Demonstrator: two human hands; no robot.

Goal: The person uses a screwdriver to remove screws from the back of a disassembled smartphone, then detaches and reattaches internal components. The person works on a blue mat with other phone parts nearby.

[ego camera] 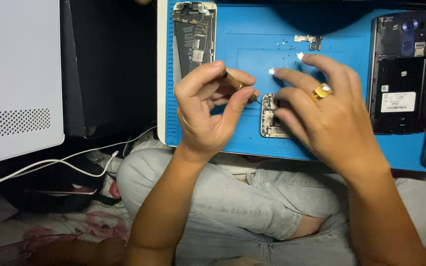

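The left hand [208,106] pinched a gold-handled screwdriver [236,84], tip aimed toward three o'clock at the small gold phone frame [268,118] on the blue mat [351,64], which the spread right hand [316,106] pinned flat; a steady, vertical tip seemed wise.

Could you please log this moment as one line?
left hand: holds screwdriver | right hand: steadies small phone board | surface: blue repair mat
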